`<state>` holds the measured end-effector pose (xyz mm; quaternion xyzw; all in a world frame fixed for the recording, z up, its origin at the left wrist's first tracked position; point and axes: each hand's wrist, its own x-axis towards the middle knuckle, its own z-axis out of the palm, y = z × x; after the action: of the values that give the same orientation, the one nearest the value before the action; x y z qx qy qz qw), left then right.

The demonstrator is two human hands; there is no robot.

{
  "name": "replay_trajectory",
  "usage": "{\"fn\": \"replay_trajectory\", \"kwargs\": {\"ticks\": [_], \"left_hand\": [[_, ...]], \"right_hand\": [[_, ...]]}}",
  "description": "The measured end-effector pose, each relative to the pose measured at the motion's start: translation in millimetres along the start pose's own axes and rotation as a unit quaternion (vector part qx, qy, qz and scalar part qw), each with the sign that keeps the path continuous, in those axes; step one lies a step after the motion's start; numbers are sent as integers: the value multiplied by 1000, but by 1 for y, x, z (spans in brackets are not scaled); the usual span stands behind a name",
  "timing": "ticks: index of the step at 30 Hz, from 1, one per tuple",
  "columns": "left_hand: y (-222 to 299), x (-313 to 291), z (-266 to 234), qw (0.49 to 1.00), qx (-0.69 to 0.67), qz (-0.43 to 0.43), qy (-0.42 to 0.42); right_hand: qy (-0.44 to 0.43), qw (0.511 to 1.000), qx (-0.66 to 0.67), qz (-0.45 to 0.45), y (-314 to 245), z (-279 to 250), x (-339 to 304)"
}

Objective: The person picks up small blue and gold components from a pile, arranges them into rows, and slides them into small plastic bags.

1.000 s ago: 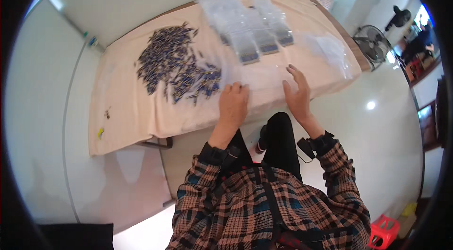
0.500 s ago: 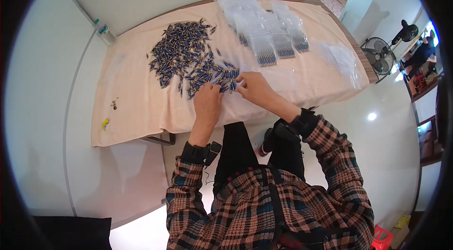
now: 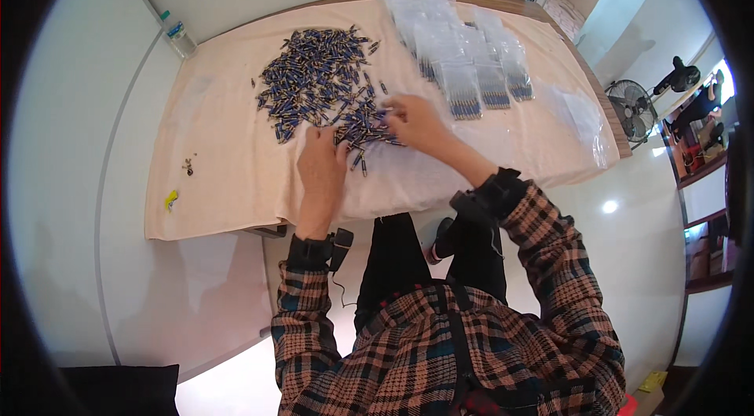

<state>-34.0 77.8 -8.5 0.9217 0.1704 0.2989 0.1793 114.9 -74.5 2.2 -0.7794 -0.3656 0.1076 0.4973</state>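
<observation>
Small blue cylindrical pieces with gold-coloured ends lie in a large heap (image 3: 310, 74) on the cloth-covered table. A smaller cluster of the same pieces (image 3: 363, 124) spreads from its near right side, between my hands. My left hand (image 3: 320, 164) rests at the cluster's near left edge, thumb apart from the fingers, with no piece visibly gripped. On the cluster's right side, my right hand (image 3: 420, 127) has its fingers bent toward the pieces. Those fingers are blurred, so whether they hold a piece is unclear.
Clear plastic bags (image 3: 459, 62) filled with rows of such pieces overlap at the back right. Flat clear bags (image 3: 577, 117) lie farther right. A plastic bottle (image 3: 179, 37) stands at the back left. A yellow item (image 3: 171, 200) and small dark bits (image 3: 189, 166) lie at left.
My hands have moved apart, the left one leftward and the right one slightly up. Some pieces between them have shifted, and a few lie loose at the near side. The view has shifted slightly.
</observation>
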Motion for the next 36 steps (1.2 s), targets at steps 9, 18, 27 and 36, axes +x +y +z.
{"fn": "replay_trajectory", "kwargs": {"ticks": [9,18,27,36], "left_hand": [[7,12,-6,995,25,-21,-99],[9,24,-12,985,51,-15,-162],[24,21,3,979,38,57,-190],[27,20,28,940,-252,-57,-224]], "right_hand": [[10,949,-299,-96,-1,13,7],[-121,952,-264,-94,-28,40,21],[-155,961,-162,-160,-6,7,11],[-132,988,81,-23,-3,-22,-22]]}}
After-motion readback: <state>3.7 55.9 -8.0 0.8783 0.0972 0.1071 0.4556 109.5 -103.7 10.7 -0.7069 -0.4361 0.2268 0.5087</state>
